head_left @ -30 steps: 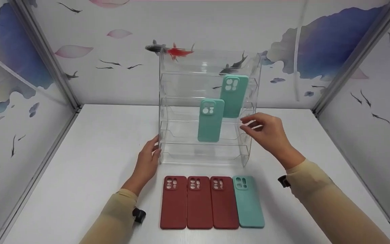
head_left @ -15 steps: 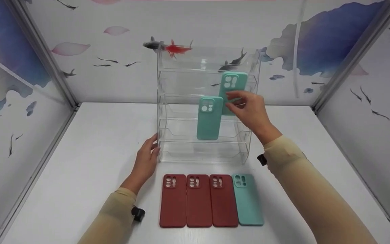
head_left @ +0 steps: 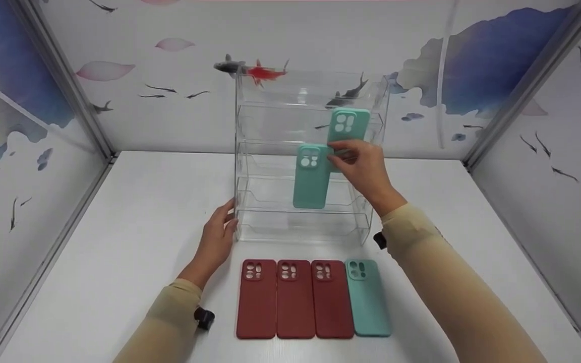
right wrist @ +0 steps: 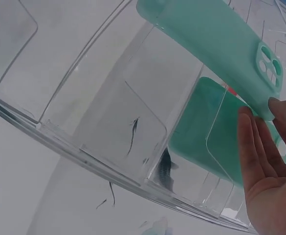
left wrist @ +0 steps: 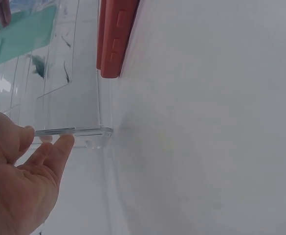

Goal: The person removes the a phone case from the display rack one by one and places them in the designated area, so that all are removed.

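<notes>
A clear acrylic tiered rack (head_left: 270,222) stands on the white table. My left hand (head_left: 216,237) holds the rack's left side panel near its bottom, thumb on one face and fingers on the other in the left wrist view. A mint green phone case (head_left: 310,186) leans upright in a middle tier. My right hand (head_left: 363,166) pinches its upper right edge; in the right wrist view, the thumb (right wrist: 278,110) lies on the case's edge. Behind that hand, a second mint phone case (head_left: 348,121) stands one tier higher, partly hidden.
In front of the rack, three dark red phone cases (head_left: 295,307) and one mint phone case (head_left: 369,307) lie side by side on the table (head_left: 144,201). A printed panel (head_left: 315,30) closes off the back, with side panels at left and right.
My right hand has come leftward from beside the rack, passing before the rear mint case, and now pinches the front mint phone case. The left hand stays on the rack.
</notes>
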`<state>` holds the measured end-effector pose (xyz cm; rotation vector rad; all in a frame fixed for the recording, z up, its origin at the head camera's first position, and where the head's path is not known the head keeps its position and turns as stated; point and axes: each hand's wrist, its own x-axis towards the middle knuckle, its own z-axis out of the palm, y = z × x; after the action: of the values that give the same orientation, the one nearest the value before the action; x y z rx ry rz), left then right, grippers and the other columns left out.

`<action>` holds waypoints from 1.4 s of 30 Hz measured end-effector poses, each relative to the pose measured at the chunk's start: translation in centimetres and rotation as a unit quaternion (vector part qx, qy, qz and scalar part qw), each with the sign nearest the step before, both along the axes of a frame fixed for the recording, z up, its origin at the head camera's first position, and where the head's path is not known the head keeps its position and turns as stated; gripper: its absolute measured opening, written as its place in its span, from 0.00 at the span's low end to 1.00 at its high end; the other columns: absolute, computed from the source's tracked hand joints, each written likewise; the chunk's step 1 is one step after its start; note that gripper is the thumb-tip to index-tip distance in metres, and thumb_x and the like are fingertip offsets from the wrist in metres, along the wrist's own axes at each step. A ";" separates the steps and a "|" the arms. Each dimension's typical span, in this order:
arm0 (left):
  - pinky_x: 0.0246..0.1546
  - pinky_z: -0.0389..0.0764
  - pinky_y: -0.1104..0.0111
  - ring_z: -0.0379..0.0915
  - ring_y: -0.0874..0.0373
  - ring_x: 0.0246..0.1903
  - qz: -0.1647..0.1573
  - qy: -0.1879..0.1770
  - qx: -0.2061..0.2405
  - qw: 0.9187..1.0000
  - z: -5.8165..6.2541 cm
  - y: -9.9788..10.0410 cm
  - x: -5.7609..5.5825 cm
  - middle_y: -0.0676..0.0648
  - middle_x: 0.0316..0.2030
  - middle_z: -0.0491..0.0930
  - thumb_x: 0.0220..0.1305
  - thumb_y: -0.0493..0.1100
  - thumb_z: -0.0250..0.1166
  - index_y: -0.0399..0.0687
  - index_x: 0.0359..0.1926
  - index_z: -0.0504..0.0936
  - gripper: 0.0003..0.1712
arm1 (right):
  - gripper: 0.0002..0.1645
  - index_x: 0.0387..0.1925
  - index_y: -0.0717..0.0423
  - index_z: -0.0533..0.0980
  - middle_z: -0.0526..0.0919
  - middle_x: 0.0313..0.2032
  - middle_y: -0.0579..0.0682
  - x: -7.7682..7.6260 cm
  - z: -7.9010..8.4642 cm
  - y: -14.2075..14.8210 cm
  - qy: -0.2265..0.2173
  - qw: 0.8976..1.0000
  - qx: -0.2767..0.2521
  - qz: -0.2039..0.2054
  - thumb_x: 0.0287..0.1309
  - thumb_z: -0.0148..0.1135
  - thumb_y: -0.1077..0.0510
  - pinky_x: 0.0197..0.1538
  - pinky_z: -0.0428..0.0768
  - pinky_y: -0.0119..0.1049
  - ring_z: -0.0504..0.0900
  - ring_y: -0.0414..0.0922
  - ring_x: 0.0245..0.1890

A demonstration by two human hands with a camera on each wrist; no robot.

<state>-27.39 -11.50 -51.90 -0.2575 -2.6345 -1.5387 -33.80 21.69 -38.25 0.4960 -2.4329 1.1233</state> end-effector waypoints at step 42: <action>0.73 0.73 0.50 0.71 0.42 0.69 0.000 0.015 -0.003 1.000 -0.2 -0.1 0.1 0.40 0.74 0.66 0.81 0.38 0.52 0.45 0.80 0.58 0.31 | 0.13 0.49 0.58 0.87 0.89 0.45 0.58 6.0 1.5 5.4 -0.010 0.990 -0.139 0.005 0.62 0.72 0.64 0.46 0.89 0.26 0.91 0.39 0.37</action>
<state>-27.31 -11.56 -52.07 -0.2788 -2.6166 -1.5136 -27.83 27.12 -36.72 0.4097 -2.2432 1.4490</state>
